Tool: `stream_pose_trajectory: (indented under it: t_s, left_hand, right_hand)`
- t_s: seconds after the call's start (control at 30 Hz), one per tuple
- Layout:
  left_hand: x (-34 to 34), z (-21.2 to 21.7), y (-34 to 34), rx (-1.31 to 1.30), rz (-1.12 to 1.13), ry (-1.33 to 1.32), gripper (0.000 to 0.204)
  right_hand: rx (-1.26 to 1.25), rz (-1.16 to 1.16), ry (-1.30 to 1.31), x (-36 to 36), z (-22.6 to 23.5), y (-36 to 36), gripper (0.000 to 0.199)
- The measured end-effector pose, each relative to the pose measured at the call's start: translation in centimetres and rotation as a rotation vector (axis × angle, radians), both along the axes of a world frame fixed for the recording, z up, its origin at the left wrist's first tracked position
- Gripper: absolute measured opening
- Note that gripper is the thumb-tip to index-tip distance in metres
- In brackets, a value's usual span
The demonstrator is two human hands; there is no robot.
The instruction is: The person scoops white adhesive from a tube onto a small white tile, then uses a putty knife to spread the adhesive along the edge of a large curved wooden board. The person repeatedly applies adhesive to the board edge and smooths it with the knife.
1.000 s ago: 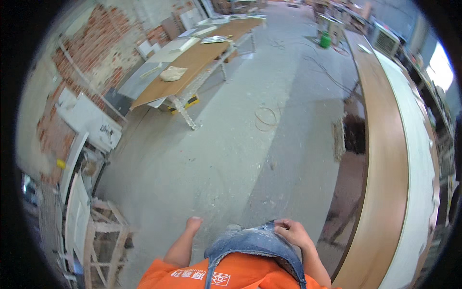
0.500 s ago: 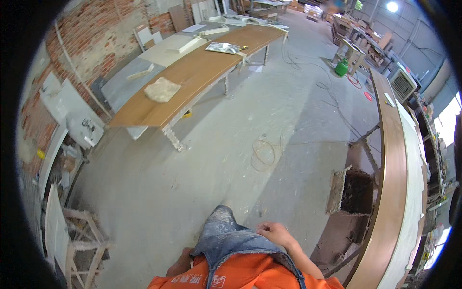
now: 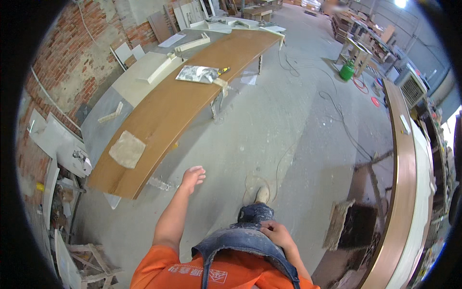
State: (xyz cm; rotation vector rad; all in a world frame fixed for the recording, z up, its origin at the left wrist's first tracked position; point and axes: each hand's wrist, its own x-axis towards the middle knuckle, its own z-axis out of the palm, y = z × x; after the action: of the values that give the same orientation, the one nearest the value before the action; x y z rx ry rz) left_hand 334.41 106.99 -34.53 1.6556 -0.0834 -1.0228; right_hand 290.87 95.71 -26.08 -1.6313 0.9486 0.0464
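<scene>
My left hand reaches forward over the floor, just right of the long brown board's near end; it is open, fingers loosely stretched, with nothing in it. My right hand is low by the blue apron, fingers curled; what they hold, if anything, is hidden. The brown board lies on a long worktable at the left. On it rest a beige cloth near the close end and a silvery plastic packet farther along, with a yellow-and-black tool beside it.
A long brown panel stretches along the right side, above an open dark box. Cords trail across the floor. A green tank stands farther back. Wooden trestles are at lower left; white panels lean along the brick wall.
My left arm has swung forward into view from beside my body. The worktable and its cloth are now nearer on the left, and a shoe shows ahead. My right hand stays by the apron.
</scene>
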Motion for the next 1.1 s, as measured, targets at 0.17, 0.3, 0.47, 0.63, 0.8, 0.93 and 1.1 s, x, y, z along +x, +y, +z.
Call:
stream_pose_trajectory:
  t_s: [0.17, 0.3, 0.47, 0.63, 0.8, 0.93, 1.1]
  left_hand:
    - [5.4, 1.9, -11.0, -0.114, 0.117, 0.189, 0.058]
    - [10.5, 4.2, -17.4, -0.268, 0.240, 0.191, 0.057]
    - [20.5, 5.3, -26.8, -0.429, 0.452, 0.141, 0.055]
    - [31.2, 0.9, -35.2, -0.483, 0.734, 0.159, 0.050]
    - [33.9, -0.5, -39.6, -0.321, 0.869, 0.226, 0.041]
    - [35.3, 0.3, -39.7, -0.401, 0.904, 0.364, 0.034]
    - [36.2, -0.1, -40.8, -0.318, 1.039, 0.369, 0.032]
  right_hand:
    - [-0.136, 0.119, 0.046, 9.9, 3.7, -19.4, 0.037]
    - [-0.346, 0.321, 0.115, 20.4, 7.8, -33.4, 0.037]
    - [-0.526, 0.495, -0.074, 38.0, 8.0, -44.9, 0.038]
    - [-0.674, 0.688, -0.100, 57.2, 6.2, -51.2, 0.043]
    - [-0.889, 0.888, -0.058, 69.9, 1.5, -54.9, 0.046]
    - [-0.968, 1.073, -0.138, 77.2, -2.4, -55.7, 0.044]
    - [-0.773, 1.299, -0.210, 80.8, -3.9, -58.7, 0.033]
